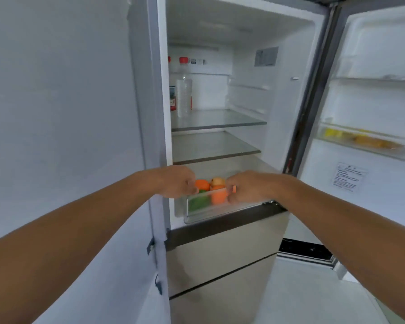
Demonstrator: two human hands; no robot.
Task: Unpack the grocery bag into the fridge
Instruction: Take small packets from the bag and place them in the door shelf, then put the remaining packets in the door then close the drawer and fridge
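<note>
1. Bare forearms [80,230] reach into the open fridge [220,253]
2. Left hand [175,181] and right hand [246,187] curl their fingers over the front rim of the clear drawer [197,216], one near each end
3. An orange [202,184], a carrot [219,197] and a green vegetable [198,203] lie inside the drawer
4. Bottles [184,94] stand at the upper shelf's left edge

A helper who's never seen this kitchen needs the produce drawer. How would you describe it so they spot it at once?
Look inside the open fridge, below its two glass shelves. At the bottom sits a see-through drawer, its front rim held by the left hand and right hand. Unlike the shelves, it holds orange and green produce.
</note>
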